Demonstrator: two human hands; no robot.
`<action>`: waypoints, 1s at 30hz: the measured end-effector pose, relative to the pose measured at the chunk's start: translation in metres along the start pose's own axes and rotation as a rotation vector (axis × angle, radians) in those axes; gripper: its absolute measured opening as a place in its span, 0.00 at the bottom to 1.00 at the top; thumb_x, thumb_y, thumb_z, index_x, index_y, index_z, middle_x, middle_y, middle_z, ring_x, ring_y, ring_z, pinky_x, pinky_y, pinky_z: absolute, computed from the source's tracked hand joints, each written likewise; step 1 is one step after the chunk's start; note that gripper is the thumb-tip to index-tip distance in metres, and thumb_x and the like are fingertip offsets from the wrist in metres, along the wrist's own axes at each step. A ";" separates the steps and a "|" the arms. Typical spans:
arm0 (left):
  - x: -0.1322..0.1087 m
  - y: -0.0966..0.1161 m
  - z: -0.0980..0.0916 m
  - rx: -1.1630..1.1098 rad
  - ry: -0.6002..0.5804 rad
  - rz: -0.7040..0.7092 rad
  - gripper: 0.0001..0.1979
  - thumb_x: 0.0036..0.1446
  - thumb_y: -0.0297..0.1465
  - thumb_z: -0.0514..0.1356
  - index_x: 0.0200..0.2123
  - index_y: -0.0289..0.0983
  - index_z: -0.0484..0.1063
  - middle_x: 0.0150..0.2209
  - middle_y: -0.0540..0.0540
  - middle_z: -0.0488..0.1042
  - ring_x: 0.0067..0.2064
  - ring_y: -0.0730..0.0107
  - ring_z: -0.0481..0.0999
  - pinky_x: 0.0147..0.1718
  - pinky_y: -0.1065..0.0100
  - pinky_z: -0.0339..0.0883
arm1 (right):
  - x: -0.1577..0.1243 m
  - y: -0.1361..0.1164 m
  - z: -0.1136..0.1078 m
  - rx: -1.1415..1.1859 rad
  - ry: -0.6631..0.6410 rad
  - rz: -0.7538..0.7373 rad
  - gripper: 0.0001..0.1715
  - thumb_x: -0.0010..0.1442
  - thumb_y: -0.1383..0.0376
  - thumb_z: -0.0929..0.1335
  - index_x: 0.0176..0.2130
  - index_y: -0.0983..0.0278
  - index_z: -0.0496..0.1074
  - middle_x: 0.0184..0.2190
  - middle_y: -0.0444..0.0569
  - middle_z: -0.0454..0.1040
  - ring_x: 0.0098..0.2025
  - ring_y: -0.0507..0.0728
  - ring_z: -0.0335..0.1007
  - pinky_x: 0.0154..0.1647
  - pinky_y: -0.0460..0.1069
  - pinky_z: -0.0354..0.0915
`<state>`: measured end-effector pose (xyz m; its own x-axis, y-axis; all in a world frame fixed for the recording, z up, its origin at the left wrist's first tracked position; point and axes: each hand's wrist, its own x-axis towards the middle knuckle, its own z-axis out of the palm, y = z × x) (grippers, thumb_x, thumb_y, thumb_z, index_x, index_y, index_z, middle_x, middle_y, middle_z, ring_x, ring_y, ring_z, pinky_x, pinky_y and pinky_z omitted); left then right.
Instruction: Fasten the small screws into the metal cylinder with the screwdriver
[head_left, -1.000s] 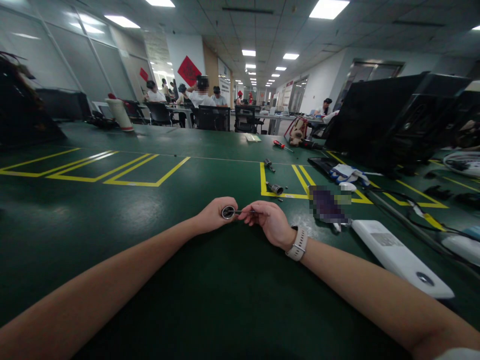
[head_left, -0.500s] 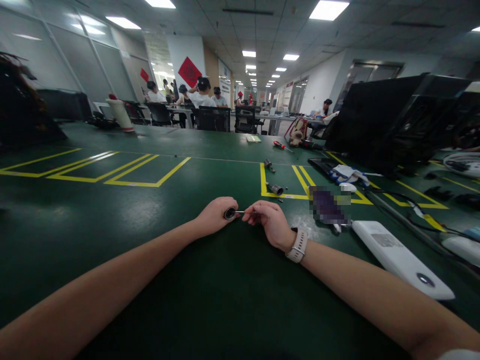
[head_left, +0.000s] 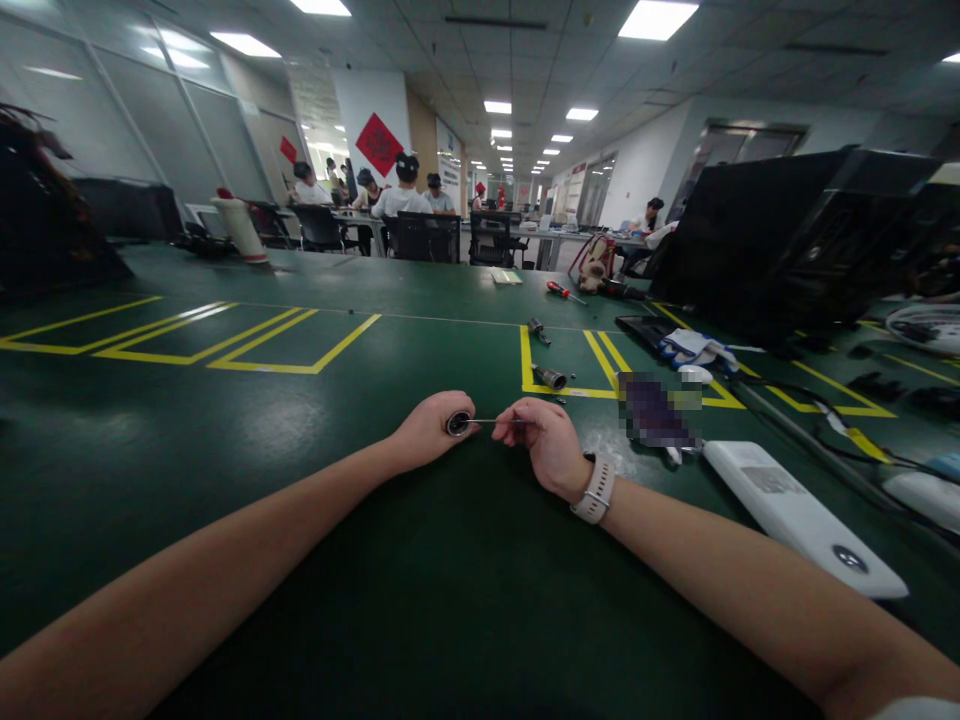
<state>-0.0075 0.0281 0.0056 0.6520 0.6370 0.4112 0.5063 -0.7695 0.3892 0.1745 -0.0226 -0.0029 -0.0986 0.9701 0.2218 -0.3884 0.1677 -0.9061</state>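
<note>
My left hand [head_left: 435,432] is closed around a short round metal connector-like part [head_left: 457,423], its ringed open end facing me. From that end a thin metal rod [head_left: 487,421] reaches across to my right hand [head_left: 541,440]. The fingers of my right hand are pinched on the rod, and its far end is hidden behind them. Whether the tip sits inside the part or only touches it is too small to tell. Both hands are just above the green tabletop [head_left: 420,600].
Beyond my right hand, two metal cylindrical parts [head_left: 551,379] and tiny pieces lie by yellow tape. A red screwdriver [head_left: 559,289] is farther back. To the right are a blurred purple object [head_left: 656,412], a white power bank-like device [head_left: 806,520], cables and a black case [head_left: 787,220].
The round part's open end has turned a little more toward me. My right hand has shifted slightly right, and more of the thin rod shows between the hands.
</note>
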 end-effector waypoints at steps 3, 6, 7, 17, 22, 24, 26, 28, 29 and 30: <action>-0.001 -0.001 0.000 0.022 -0.007 0.003 0.06 0.54 0.31 0.55 0.26 0.36 0.64 0.27 0.51 0.65 0.30 0.72 0.66 0.30 0.70 0.60 | -0.001 0.000 0.000 -0.013 0.009 -0.021 0.11 0.50 0.66 0.64 0.22 0.65 0.74 0.19 0.47 0.73 0.22 0.52 0.65 0.24 0.47 0.58; -0.001 -0.002 0.001 0.048 -0.003 0.000 0.05 0.54 0.28 0.55 0.26 0.36 0.64 0.27 0.50 0.66 0.30 0.71 0.66 0.31 0.69 0.60 | -0.002 0.000 0.001 -0.040 0.005 -0.025 0.12 0.51 0.66 0.64 0.23 0.65 0.74 0.19 0.46 0.74 0.23 0.52 0.65 0.25 0.47 0.59; -0.001 -0.002 0.001 0.059 0.001 -0.002 0.04 0.53 0.28 0.55 0.26 0.36 0.64 0.27 0.50 0.66 0.30 0.71 0.66 0.31 0.69 0.60 | -0.003 0.000 0.001 -0.053 0.000 -0.023 0.11 0.51 0.66 0.64 0.23 0.65 0.75 0.20 0.46 0.74 0.23 0.52 0.65 0.26 0.47 0.59; 0.000 -0.001 0.000 -0.001 0.003 0.013 0.05 0.52 0.27 0.55 0.25 0.36 0.62 0.25 0.52 0.63 0.28 0.73 0.65 0.29 0.71 0.58 | 0.000 0.000 0.000 -0.038 -0.096 0.079 0.13 0.51 0.66 0.63 0.24 0.67 0.75 0.22 0.49 0.75 0.23 0.52 0.66 0.26 0.47 0.59; 0.000 0.000 0.000 0.002 -0.007 -0.014 0.05 0.51 0.27 0.56 0.25 0.36 0.62 0.25 0.52 0.64 0.28 0.74 0.65 0.28 0.72 0.58 | 0.000 0.000 0.000 -0.019 -0.084 0.070 0.13 0.51 0.66 0.63 0.24 0.67 0.75 0.21 0.49 0.75 0.23 0.51 0.65 0.26 0.47 0.59; 0.000 -0.001 0.000 0.033 -0.009 -0.028 0.04 0.51 0.26 0.55 0.25 0.36 0.62 0.26 0.52 0.64 0.29 0.73 0.65 0.29 0.71 0.59 | -0.001 -0.001 0.000 -0.020 -0.070 0.053 0.12 0.51 0.65 0.63 0.24 0.66 0.75 0.21 0.48 0.75 0.23 0.51 0.65 0.26 0.47 0.59; 0.000 0.000 0.000 0.051 -0.013 -0.031 0.04 0.51 0.25 0.55 0.25 0.36 0.63 0.26 0.51 0.65 0.29 0.72 0.66 0.30 0.70 0.59 | -0.002 -0.001 0.001 -0.027 -0.062 0.046 0.12 0.51 0.65 0.64 0.24 0.66 0.75 0.21 0.47 0.75 0.23 0.51 0.65 0.26 0.47 0.59; -0.001 0.001 0.000 0.068 -0.026 -0.026 0.04 0.51 0.24 0.55 0.26 0.36 0.63 0.26 0.51 0.65 0.30 0.71 0.66 0.31 0.69 0.60 | -0.002 -0.002 0.002 -0.044 -0.065 0.052 0.11 0.51 0.65 0.64 0.24 0.66 0.75 0.21 0.47 0.75 0.23 0.51 0.65 0.26 0.47 0.60; -0.001 0.002 0.000 0.087 -0.040 -0.018 0.04 0.51 0.23 0.55 0.26 0.36 0.64 0.26 0.51 0.66 0.30 0.71 0.66 0.32 0.68 0.60 | -0.002 -0.002 0.002 -0.056 -0.069 0.057 0.11 0.51 0.65 0.64 0.25 0.66 0.75 0.21 0.47 0.75 0.24 0.51 0.66 0.26 0.47 0.60; -0.001 0.003 -0.001 0.113 -0.055 -0.007 0.04 0.51 0.23 0.55 0.26 0.36 0.64 0.26 0.51 0.66 0.30 0.70 0.67 0.33 0.67 0.60 | -0.002 -0.002 0.002 -0.066 -0.071 0.060 0.11 0.51 0.65 0.64 0.24 0.66 0.75 0.21 0.47 0.75 0.24 0.51 0.66 0.27 0.47 0.60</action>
<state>-0.0066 0.0251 0.0071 0.6764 0.6415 0.3620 0.5695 -0.7671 0.2952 0.1732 -0.0254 -0.0012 -0.1858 0.9641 0.1897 -0.3185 0.1235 -0.9398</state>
